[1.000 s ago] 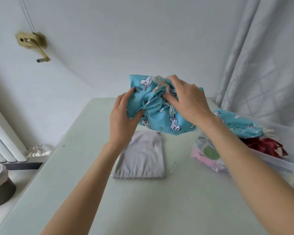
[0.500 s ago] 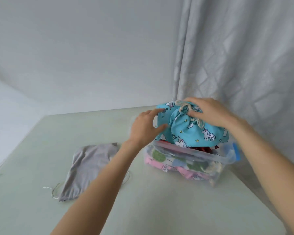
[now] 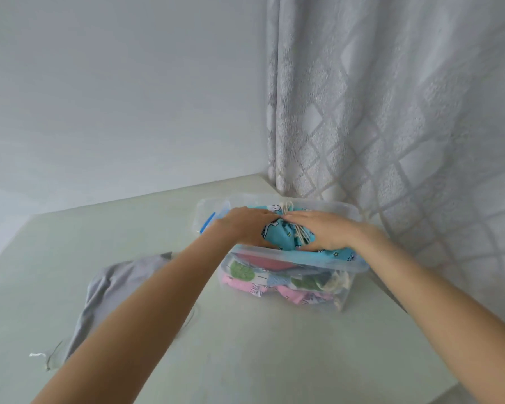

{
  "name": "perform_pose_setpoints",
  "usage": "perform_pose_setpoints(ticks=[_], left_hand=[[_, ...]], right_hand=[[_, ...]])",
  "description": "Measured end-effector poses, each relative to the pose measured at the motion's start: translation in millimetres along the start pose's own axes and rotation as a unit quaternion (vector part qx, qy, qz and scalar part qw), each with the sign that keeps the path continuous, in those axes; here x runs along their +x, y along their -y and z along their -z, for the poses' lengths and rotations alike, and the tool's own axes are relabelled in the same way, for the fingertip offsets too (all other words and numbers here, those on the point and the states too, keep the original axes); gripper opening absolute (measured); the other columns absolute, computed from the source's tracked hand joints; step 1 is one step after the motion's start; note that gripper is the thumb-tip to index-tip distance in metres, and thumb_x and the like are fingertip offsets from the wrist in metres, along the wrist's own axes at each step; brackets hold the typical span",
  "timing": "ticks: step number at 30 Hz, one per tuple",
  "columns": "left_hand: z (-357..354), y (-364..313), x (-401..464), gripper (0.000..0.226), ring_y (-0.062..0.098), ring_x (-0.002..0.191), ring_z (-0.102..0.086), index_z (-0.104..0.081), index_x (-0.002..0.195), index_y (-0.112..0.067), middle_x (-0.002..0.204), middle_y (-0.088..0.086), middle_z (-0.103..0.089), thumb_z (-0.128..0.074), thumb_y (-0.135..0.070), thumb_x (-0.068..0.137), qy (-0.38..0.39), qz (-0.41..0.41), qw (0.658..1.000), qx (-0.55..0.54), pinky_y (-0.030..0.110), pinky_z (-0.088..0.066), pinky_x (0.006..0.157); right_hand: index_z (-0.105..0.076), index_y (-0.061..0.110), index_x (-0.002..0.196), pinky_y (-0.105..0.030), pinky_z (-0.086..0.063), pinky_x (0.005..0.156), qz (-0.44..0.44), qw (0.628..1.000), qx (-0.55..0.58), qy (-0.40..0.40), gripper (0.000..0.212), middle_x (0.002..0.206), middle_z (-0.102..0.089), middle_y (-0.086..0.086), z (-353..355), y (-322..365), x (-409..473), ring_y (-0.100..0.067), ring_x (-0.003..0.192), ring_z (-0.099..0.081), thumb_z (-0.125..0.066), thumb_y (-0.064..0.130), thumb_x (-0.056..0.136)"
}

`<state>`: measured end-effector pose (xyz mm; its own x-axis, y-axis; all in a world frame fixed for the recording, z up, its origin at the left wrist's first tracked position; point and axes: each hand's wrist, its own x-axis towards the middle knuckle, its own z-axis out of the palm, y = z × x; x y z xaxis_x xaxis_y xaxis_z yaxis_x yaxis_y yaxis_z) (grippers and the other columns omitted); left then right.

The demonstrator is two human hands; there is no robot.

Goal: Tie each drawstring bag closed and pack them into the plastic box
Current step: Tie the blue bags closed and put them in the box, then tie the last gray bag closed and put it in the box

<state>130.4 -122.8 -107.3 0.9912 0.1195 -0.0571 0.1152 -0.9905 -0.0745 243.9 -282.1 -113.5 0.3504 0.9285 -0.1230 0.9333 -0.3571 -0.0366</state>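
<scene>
Head view showed two hands pressing one blue unicorn bag (image 3: pixel 283 233) down into one clear plastic box (image 3: pixel 301 259). Left hand (image 3: pixel 242 225) and right hand (image 3: pixel 324 228) lay flat, fingers relaxed, fingertips meeting over its tied cord (image 3: pixel 287 208). Beneath them sat several packed bags. One grey bag (image 3: pixel 111 290) lay near the left forearm on the table (image 3: pixel 245 345).

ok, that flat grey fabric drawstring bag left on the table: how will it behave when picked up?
The grey fabric drawstring bag is probably floppy: it lies flat and creased on the pale green table. Likely light, since it looks empty. Its thin loose cord trails off one end and may dangle or snag when lifted.
</scene>
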Motion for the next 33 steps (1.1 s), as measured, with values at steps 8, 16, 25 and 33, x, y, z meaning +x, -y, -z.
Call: perform_pose_setpoints(ticks=[8, 16, 25, 33], left_hand=[[8.3, 9.2, -28.0, 0.053, 0.018, 0.122, -0.049, -0.04, 0.137, -0.037, 0.135, -0.008, -0.053, -0.048, -0.057, 0.088, -0.117, 0.024, 0.987, -0.109, 0.036, -0.041, 0.095], [-23.6, 30.1, -136.5, 0.027, 0.012, 0.073, -0.063, -0.068, 0.095, -0.029, 0.077, -0.016, -0.07, -0.046, -0.042, 0.088, -0.458, 0.106, 0.867, -0.168, 0.023, -0.044, 0.06], [-126.4, 90.2, -297.3, 0.038, 0.013, 0.104, -0.056, -0.062, 0.111, -0.032, 0.113, -0.01, -0.061, -0.047, -0.045, 0.078, -0.271, 0.305, 0.891, -0.201, 0.029, -0.044, 0.084], [-173.8, 102.4, -333.8, 0.029, 0.022, 0.108, -0.052, -0.064, 0.114, -0.023, 0.111, -0.004, -0.066, -0.061, -0.017, 0.086, -0.234, 0.389, 0.866, -0.211, 0.028, -0.04, 0.089]], right_hand=[[-0.03, 0.032, 0.144, -0.038, -0.027, 0.111, -0.015, 0.988, 0.083, -0.13, 0.067, 0.151, -0.028, 0.01, 17.8, 17.2, -27.4, -0.012, 0.137, -0.026, -0.056, 0.05, 0.086], [-0.068, 0.021, 0.105, -0.033, -0.052, 0.075, 0.1, 0.887, 0.204, -0.402, 0.019, 0.091, -0.071, 0.008, 9.8, 130.2, -18.8, -0.007, 0.08, -0.062, -0.056, 0.025, 0.091], [-0.05, 0.027, 0.128, -0.035, -0.039, 0.094, 0.115, 0.983, 0.109, -0.095, 0.045, 0.125, -0.055, 0.0, -96.9, 232.5, 29.1, -0.025, 0.115, -0.048, -0.054, 0.017, 0.085], [-0.067, 0.015, 0.096, -0.035, -0.04, 0.076, 0.082, 0.969, 0.152, -0.178, 0.012, 0.092, -0.068, -0.006, -133.8, 220.4, 40.7, -0.03, 0.091, -0.055, -0.059, 0.018, 0.087]])
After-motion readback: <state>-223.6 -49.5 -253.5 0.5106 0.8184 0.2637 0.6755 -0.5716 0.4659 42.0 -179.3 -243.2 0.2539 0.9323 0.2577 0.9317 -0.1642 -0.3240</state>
